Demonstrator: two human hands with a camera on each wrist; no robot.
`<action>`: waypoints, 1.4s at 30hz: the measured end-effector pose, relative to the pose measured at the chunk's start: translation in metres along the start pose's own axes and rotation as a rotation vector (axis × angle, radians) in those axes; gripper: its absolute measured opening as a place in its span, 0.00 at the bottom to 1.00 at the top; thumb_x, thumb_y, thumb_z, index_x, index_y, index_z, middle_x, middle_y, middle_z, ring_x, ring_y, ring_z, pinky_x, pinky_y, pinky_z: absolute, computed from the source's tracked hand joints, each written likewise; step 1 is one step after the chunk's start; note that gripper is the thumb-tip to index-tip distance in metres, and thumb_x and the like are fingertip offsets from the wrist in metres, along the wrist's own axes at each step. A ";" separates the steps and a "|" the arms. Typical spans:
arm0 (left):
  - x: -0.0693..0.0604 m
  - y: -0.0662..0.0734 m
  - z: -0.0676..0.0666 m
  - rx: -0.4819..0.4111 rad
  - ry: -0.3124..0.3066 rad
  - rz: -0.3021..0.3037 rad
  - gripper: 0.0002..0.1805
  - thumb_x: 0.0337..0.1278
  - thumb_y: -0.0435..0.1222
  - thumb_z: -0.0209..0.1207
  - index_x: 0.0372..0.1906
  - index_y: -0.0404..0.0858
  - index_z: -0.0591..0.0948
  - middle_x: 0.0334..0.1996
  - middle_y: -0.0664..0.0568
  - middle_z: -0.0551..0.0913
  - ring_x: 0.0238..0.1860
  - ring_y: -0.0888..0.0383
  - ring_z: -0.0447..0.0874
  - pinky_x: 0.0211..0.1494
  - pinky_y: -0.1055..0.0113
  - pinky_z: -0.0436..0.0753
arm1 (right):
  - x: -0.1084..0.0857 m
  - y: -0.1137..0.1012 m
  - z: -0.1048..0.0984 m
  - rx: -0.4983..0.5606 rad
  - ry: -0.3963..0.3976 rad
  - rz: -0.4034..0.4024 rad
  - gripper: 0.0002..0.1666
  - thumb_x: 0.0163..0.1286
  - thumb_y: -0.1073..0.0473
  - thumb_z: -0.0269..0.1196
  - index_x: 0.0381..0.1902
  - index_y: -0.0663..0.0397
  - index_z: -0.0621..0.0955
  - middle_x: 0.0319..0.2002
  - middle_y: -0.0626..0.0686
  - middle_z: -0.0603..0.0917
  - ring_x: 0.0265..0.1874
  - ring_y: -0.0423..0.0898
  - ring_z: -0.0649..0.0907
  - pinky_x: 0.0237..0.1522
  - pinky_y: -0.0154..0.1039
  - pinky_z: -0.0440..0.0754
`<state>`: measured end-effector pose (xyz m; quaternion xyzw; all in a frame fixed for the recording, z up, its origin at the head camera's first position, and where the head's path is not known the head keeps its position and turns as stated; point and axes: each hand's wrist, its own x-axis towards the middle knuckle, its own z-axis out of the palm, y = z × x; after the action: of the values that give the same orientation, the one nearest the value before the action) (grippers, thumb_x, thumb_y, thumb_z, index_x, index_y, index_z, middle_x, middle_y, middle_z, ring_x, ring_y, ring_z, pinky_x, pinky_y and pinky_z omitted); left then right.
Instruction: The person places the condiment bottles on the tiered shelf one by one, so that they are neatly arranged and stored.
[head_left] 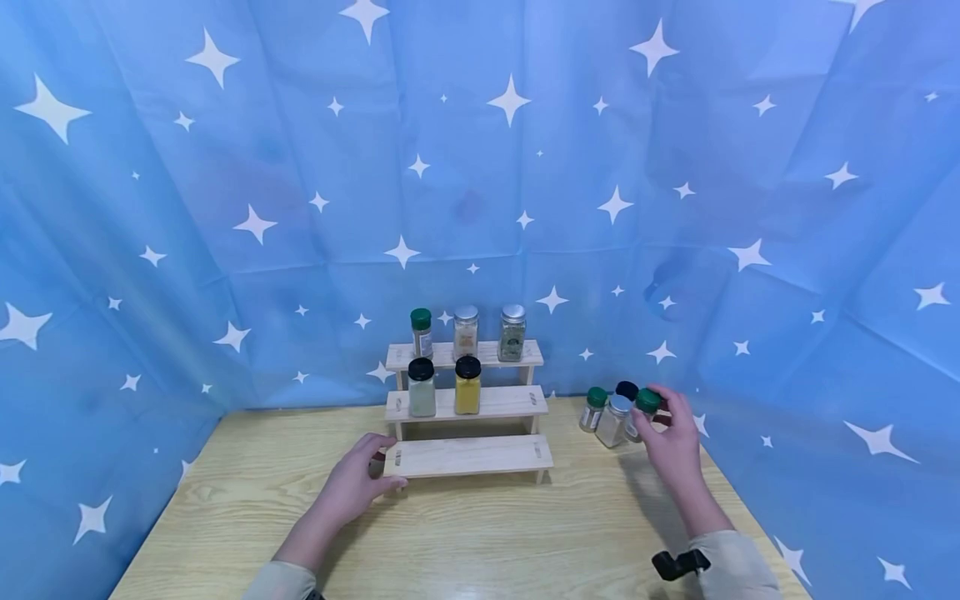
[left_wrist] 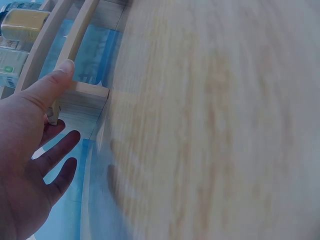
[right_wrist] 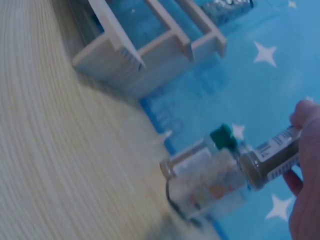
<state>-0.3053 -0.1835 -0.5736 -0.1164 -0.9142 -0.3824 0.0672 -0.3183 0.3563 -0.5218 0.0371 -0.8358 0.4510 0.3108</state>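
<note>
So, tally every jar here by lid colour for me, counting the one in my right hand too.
Green-lidded jars: 3
Silver-lidded jars: 3
Black-lidded jars: 3
Total: 9

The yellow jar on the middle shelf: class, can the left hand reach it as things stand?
Probably yes: nothing stands on the bottom shelf in front of the yellow jar, though the left hand would first need to let go of that shelf's end.
</note>
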 end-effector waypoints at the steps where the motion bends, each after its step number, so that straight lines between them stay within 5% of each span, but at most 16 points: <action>1: 0.000 0.000 0.000 0.001 -0.001 -0.001 0.39 0.54 0.43 0.85 0.70 0.40 0.82 0.66 0.51 0.83 0.58 0.50 0.87 0.64 0.47 0.88 | 0.000 -0.003 0.002 0.008 -0.003 -0.006 0.29 0.79 0.65 0.71 0.74 0.56 0.78 0.57 0.55 0.78 0.51 0.40 0.79 0.47 0.19 0.80; 13: 0.000 0.000 -0.001 0.003 0.001 -0.006 0.39 0.54 0.43 0.85 0.71 0.40 0.82 0.65 0.51 0.83 0.58 0.51 0.87 0.62 0.47 0.88 | 0.000 -0.035 0.039 0.168 -0.076 0.004 0.31 0.77 0.68 0.72 0.75 0.54 0.79 0.64 0.58 0.79 0.52 0.44 0.82 0.52 0.23 0.83; 27: -0.001 0.001 -0.002 -0.003 -0.009 -0.014 0.39 0.55 0.43 0.85 0.72 0.41 0.82 0.65 0.53 0.82 0.59 0.51 0.87 0.63 0.47 0.87 | 0.014 -0.069 0.082 0.259 -0.139 -0.096 0.28 0.78 0.65 0.72 0.73 0.51 0.81 0.61 0.56 0.80 0.53 0.44 0.83 0.54 0.30 0.86; 32: -0.003 0.002 -0.002 0.005 -0.005 0.003 0.39 0.55 0.43 0.84 0.71 0.40 0.82 0.65 0.52 0.83 0.58 0.50 0.87 0.62 0.45 0.88 | 0.020 -0.083 0.097 0.263 -0.154 -0.120 0.30 0.76 0.68 0.73 0.72 0.52 0.81 0.63 0.57 0.80 0.56 0.47 0.81 0.58 0.44 0.87; 38: -0.003 0.002 -0.002 0.003 -0.009 -0.015 0.39 0.56 0.42 0.84 0.71 0.41 0.82 0.65 0.54 0.82 0.59 0.51 0.87 0.63 0.47 0.87 | 0.027 -0.104 0.116 0.304 -0.177 -0.164 0.30 0.74 0.75 0.71 0.72 0.63 0.79 0.64 0.67 0.79 0.56 0.62 0.83 0.57 0.68 0.86; 42: -0.001 0.001 -0.001 0.001 -0.010 -0.016 0.39 0.55 0.43 0.84 0.72 0.42 0.82 0.65 0.54 0.82 0.59 0.52 0.87 0.62 0.48 0.88 | 0.031 -0.114 0.123 0.317 -0.205 -0.170 0.29 0.75 0.73 0.72 0.71 0.64 0.80 0.62 0.66 0.80 0.56 0.64 0.83 0.58 0.64 0.87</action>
<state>-0.3038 -0.1838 -0.5720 -0.1111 -0.9157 -0.3817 0.0597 -0.3637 0.1995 -0.4708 0.2020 -0.7754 0.5430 0.2513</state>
